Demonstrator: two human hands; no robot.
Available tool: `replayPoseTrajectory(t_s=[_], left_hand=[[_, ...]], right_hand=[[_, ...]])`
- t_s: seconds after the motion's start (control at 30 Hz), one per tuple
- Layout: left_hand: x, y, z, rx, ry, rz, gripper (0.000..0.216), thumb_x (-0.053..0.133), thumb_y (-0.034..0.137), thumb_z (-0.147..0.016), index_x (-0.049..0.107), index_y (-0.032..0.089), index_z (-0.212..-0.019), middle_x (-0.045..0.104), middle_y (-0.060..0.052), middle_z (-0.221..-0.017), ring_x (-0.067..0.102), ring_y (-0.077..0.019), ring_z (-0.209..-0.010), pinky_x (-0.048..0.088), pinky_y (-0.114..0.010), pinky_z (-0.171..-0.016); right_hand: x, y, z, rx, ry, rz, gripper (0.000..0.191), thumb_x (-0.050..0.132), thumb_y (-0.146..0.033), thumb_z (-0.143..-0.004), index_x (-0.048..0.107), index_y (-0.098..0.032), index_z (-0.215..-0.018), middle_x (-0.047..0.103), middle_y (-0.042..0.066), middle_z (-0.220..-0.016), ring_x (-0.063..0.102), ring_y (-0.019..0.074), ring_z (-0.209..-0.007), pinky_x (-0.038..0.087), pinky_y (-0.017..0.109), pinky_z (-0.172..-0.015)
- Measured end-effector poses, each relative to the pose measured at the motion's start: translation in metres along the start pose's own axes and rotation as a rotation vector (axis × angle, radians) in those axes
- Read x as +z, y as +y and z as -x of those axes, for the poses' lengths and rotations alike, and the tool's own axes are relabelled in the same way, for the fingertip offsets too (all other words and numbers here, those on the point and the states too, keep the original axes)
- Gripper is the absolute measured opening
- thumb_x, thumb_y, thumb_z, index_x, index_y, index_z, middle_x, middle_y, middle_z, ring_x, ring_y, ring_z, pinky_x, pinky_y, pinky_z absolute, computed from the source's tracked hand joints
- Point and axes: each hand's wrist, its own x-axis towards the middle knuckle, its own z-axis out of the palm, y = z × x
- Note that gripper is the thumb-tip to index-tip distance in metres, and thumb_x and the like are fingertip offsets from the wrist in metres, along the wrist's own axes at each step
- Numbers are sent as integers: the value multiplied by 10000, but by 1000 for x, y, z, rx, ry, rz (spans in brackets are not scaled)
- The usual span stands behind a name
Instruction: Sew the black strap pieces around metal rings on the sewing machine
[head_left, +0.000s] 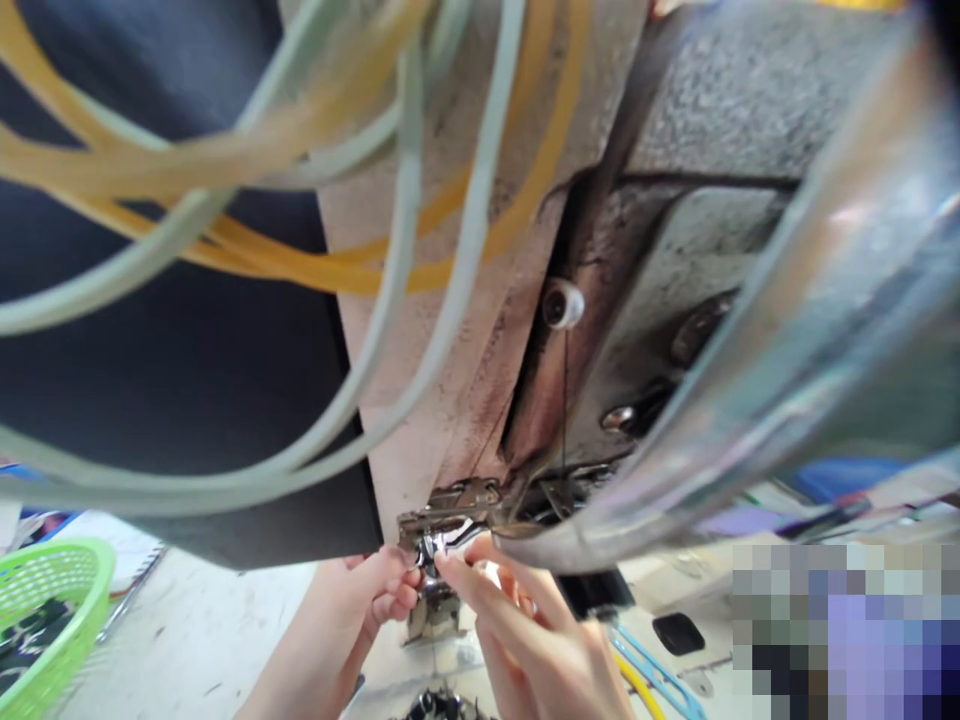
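Both my hands meet at the metal foot area of what looks like a sewing machine. My left hand is closed, its thumb and fingertips pinched at a small shiny, dark piece that I cannot name. From the other side, my right hand reaches in with bent fingers, index fingertip against the same spot. Its other fingers curl under and are partly hidden. Just above the fingertips sits a metal bracket. A dark thread runs down from a white ring on the machine body.
Pale tubes and yellow tubes loop close in front of the camera. A clear curved guard crosses the right side. A green basket with dark parts stands at lower left. A blue-handled tool lies at lower right.
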Motion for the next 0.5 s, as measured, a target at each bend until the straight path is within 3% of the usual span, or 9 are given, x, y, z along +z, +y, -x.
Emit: replayPoseTrajectory(t_s=[0.13, 0.23, 0.37, 0.43, 0.5], left_hand=[[2, 5, -3, 27, -27, -29, 199, 833, 269, -596, 724, 105, -628, 648, -23, -611, 531, -87, -567, 453, -150, -523], [1, 11, -7, 25, -100, -45, 181, 829, 246, -605, 714, 106, -613, 630, -13, -593, 533, -85, -559, 442, -149, -509], [-3, 13, -13, 16, -145, -23, 151, 838, 210, -620, 725, 122, -665, 650, 8, -632, 546, -62, -551, 450, -127, -522], [-6, 12, -12, 18, -160, -15, 146, 833, 223, -665, 726, 125, -687, 671, 3, -666, 576, -59, -577, 471, -115, -553], [-8, 12, -6, 20, -175, -18, 156, 819, 253, -725, 720, 132, -717, 676, 1, -689, 605, -65, -601, 494, -121, -583]], right_hand=[[2, 2, -2, -1, -7, -52, 448, 436, -43, -847, 688, -241, -1161, 713, 96, -985, 714, 169, -724, 540, 227, -537], [-5, -2, -2, 89, -70, -144, 456, 436, -35, -866, 692, -246, -1179, 690, 83, -1004, 687, 162, -742, 536, 254, -585], [-18, -13, 11, 263, 34, -242, 339, 464, -38, -894, 685, -226, -1070, 667, 47, -979, 638, 136, -742, 495, 247, -617], [-19, -19, 22, 359, -113, -306, 270, 486, -64, -907, 667, -225, -1027, 662, 13, -897, 602, 122, -659, 472, 240, -593], [-14, -24, 36, 436, -440, -342, 227, 532, -82, -902, 677, -232, -991, 660, -9, -854, 572, 110, -592, 447, 236, -565]])
